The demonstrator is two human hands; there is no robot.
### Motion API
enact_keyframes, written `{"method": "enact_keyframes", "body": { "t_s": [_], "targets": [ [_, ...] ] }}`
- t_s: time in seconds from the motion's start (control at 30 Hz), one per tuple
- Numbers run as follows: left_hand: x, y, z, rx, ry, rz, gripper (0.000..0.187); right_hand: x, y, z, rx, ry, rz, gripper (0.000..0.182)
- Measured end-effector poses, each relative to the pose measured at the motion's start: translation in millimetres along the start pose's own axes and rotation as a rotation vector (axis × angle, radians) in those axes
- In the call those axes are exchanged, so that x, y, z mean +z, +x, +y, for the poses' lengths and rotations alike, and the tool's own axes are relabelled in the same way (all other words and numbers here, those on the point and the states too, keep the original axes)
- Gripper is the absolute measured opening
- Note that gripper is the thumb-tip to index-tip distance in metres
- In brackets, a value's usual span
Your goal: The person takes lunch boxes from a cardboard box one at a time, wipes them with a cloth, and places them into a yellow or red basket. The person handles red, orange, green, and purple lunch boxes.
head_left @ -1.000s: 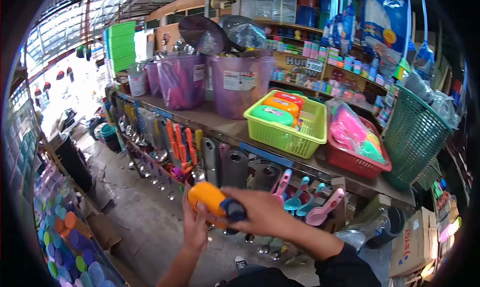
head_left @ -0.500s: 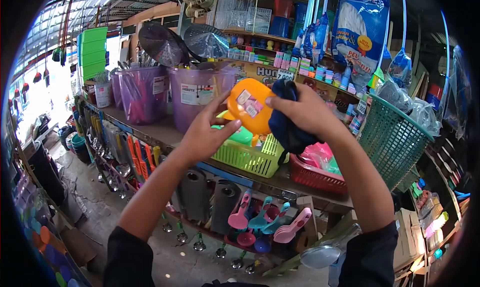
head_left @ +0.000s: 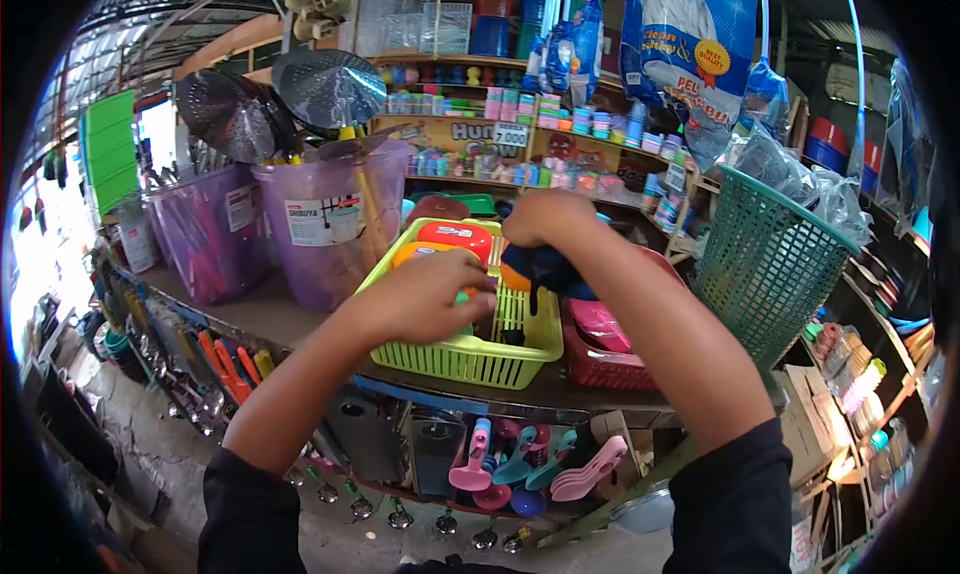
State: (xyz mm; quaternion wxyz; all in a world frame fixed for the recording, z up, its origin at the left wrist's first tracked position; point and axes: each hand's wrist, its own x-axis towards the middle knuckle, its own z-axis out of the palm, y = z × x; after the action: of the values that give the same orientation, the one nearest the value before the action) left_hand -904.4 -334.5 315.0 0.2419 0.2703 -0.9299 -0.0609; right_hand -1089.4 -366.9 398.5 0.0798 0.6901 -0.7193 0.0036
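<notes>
My right hand (head_left: 550, 224) is closed around a dark navy cloth (head_left: 545, 271), held over the right side of a yellow-green plastic basket (head_left: 470, 367). Part of an orange container (head_left: 515, 278) shows beside the cloth; whether the hand still touches it is hidden. My left hand (head_left: 430, 299) hovers over the left of the same basket, its thumb and fingers apart. A bit of something green shows behind those fingers. A red container (head_left: 455, 236) and a yellow-orange one (head_left: 412, 253) lie at the basket's back.
Two purple buckets (head_left: 320, 259) of utensils stand left on the counter. A red basket (head_left: 610, 369) with pink items and a tall green basket (head_left: 770, 264) are at right. Ladles and pink and blue scoops (head_left: 590, 469) hang below the counter edge. Stocked shelves fill the back.
Both hands have come down from holding up the orange container to the yellow-green basket. The orange container is now low in the basket area, and the left hand has left it.
</notes>
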Motion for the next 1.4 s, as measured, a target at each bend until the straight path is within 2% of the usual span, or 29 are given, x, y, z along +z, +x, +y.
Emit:
{"method": "enact_keyframes", "body": {
  "t_s": [0.1,0.17,0.2,0.33,0.63,0.83,1.2,1.4],
  "targets": [
    [4,-20,23,0.074,0.032,0.042,0.04,16,9,-14,0.053,-0.068,-0.03,0.048],
    [16,-35,29,0.195,0.042,0.198,0.043,33,26,-17,0.071,-0.008,-0.075,0.042],
    [20,-41,32,0.23,0.073,0.212,0.042,42,33,-17,0.084,-0.028,-0.1,0.041],
    [43,-53,27,0.277,0.168,0.325,0.05,42,38,-21,0.09,-0.157,-0.188,0.039],
    [47,-54,15,0.333,0.1,0.341,0.051,51,46,-30,0.312,-0.163,-0.193,0.036],
    [45,-55,12,0.356,0.046,0.331,0.054,54,54,-31,0.374,-0.133,-0.206,0.037],
    [44,-54,11,0.382,0.036,0.333,0.053,54,56,-24,0.318,-0.127,-0.176,0.037],
    [43,-55,11,0.373,0.04,0.324,0.054,56,56,-23,0.309,-0.114,-0.17,0.049]
  ]
}}
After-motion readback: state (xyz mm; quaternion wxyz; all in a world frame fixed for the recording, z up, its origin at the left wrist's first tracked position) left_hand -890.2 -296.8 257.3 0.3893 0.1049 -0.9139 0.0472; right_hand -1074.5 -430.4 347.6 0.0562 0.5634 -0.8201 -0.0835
